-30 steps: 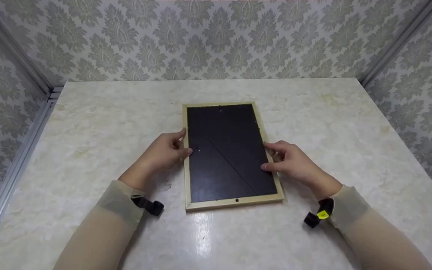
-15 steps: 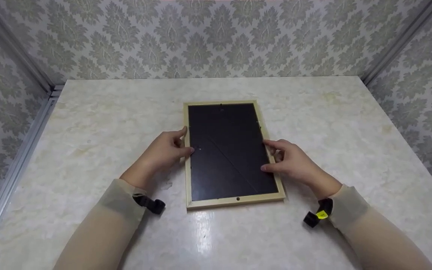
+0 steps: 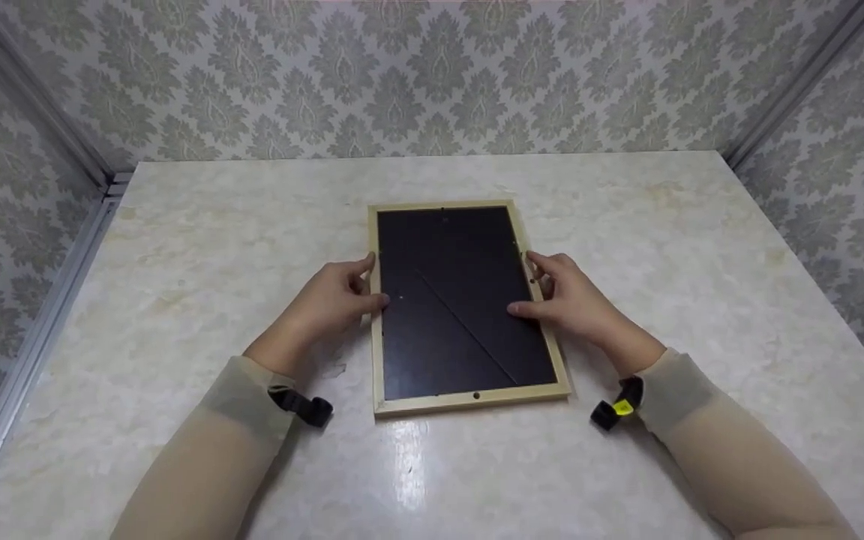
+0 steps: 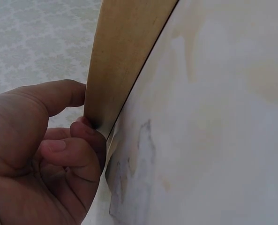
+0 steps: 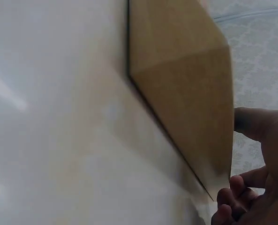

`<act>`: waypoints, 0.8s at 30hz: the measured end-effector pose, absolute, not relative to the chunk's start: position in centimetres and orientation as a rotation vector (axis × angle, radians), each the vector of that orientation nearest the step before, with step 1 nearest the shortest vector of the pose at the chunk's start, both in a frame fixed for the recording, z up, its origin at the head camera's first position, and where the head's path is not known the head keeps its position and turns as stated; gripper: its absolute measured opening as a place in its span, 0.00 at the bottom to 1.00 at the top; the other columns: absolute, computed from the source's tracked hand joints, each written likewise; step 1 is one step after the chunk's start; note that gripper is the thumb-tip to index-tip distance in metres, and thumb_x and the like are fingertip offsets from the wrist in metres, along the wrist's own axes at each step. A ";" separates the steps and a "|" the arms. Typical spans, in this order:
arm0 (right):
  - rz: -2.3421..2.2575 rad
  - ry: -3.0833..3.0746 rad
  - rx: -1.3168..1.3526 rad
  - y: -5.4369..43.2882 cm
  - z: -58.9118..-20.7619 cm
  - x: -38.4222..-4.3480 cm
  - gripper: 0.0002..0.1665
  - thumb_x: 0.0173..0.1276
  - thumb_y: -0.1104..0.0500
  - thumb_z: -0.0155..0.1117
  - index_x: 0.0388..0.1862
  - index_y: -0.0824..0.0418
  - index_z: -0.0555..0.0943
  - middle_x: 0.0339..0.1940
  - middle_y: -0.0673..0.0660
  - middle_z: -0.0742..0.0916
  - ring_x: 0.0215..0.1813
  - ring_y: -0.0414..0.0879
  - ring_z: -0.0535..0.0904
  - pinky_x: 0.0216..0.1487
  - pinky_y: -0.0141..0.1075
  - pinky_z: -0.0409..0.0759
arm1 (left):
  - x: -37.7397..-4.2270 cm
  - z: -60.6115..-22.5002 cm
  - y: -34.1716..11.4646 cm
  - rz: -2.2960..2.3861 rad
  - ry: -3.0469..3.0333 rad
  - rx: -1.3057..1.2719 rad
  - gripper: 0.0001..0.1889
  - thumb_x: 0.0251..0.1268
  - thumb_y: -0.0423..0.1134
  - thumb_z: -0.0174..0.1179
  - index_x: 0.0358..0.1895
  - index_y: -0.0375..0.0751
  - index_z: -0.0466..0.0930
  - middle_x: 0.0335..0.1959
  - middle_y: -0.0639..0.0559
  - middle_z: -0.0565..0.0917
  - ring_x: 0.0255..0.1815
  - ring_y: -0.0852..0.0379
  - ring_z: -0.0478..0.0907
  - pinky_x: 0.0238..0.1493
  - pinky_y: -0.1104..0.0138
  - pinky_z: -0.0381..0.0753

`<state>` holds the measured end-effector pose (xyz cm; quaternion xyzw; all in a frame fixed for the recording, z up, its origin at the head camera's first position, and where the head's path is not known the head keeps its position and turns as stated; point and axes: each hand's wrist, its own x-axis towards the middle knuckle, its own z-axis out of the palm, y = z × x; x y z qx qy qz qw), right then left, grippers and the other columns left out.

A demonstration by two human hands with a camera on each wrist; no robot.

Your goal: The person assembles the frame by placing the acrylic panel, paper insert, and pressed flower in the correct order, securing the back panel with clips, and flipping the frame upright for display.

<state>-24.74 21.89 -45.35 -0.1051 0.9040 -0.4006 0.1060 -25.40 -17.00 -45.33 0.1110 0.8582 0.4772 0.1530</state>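
Note:
A picture frame (image 3: 561, 388) with a pale wooden border lies back side up on the marbled table. Its black backing board (image 3: 454, 322) carries a thin diagonal line and a small hole shows in the near border. At the left edge, my left hand (image 3: 331, 300) holds the border, thumb on top and fingers against the outer side. My right hand (image 3: 578, 300) holds the opposite edge, its thumb reaching over onto the black board. Both wrist views show curled fingers beside the wooden side, in the left wrist view (image 4: 124, 51) and the right wrist view (image 5: 190, 103).
The pale marbled table (image 3: 214, 217) spreads around the frame on all sides. Patterned wallpaper panels (image 3: 432, 75) stand behind and at both sides, with metal rails (image 3: 42, 330) along the left. Black wrist straps (image 3: 304, 405) sit on both sleeves.
My right hand has slid away from me along the right edge, and its thumb reaches slightly farther onto the backing board. The left hand and the frame stay about where they were.

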 end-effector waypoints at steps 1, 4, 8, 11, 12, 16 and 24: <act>-1.186 2.657 -0.289 21.8 -45.4 -25.1 0.62 0.74 0.47 0.83 0.95 0.62 0.58 0.70 0.65 0.74 0.58 0.55 0.72 0.61 0.48 0.73 | -25.4 -45.4 -17.0 1.371 2.461 0.318 0.45 0.80 0.41 0.70 0.92 0.43 0.56 0.28 0.58 0.76 0.21 0.61 0.65 0.27 0.68 0.69; -1.211 2.638 -0.232 21.5 -45.4 -25.7 0.62 0.72 0.48 0.84 0.94 0.62 0.60 0.72 0.66 0.75 0.62 0.56 0.74 0.64 0.49 0.75 | -25.4 -45.5 -16.9 1.369 2.460 0.314 0.45 0.80 0.41 0.70 0.92 0.42 0.56 0.29 0.57 0.76 0.22 0.61 0.66 0.27 0.69 0.70; -1.288 2.622 -0.165 21.3 -45.4 -26.1 0.59 0.69 0.52 0.86 0.91 0.64 0.65 0.66 0.64 0.77 0.60 0.54 0.73 0.62 0.48 0.75 | -25.4 -45.5 -16.9 1.358 2.460 0.317 0.46 0.80 0.41 0.71 0.92 0.42 0.56 0.31 0.57 0.78 0.23 0.61 0.67 0.27 0.69 0.70; -1.343 2.617 -0.142 21.1 -45.4 -26.2 0.58 0.67 0.55 0.87 0.89 0.65 0.67 0.64 0.62 0.77 0.58 0.53 0.72 0.60 0.45 0.75 | -25.6 -45.3 -16.9 1.358 2.467 0.315 0.45 0.79 0.41 0.71 0.92 0.42 0.57 0.31 0.56 0.78 0.23 0.61 0.67 0.27 0.69 0.70; -1.352 2.618 -0.140 21.1 -45.4 -26.2 0.57 0.67 0.55 0.88 0.89 0.65 0.68 0.64 0.61 0.77 0.58 0.52 0.72 0.60 0.44 0.75 | -25.6 -45.3 -17.0 1.358 2.470 0.313 0.45 0.79 0.41 0.71 0.92 0.42 0.57 0.31 0.56 0.78 0.23 0.61 0.67 0.27 0.69 0.70; -1.368 2.612 -0.150 21.0 -45.5 -26.2 0.58 0.66 0.55 0.88 0.89 0.66 0.68 0.62 0.60 0.76 0.55 0.51 0.70 0.58 0.42 0.74 | -25.7 -45.3 -16.9 1.353 2.474 0.311 0.45 0.80 0.41 0.71 0.92 0.43 0.57 0.30 0.57 0.77 0.21 0.62 0.66 0.26 0.69 0.70; -1.166 2.709 -0.289 21.4 -45.5 -26.3 0.58 0.69 0.50 0.87 0.90 0.62 0.67 0.60 0.60 0.77 0.53 0.52 0.71 0.56 0.45 0.73 | -25.6 -45.3 -17.0 1.368 2.448 0.333 0.46 0.81 0.40 0.70 0.93 0.43 0.55 0.28 0.58 0.77 0.19 0.62 0.65 0.25 0.68 0.69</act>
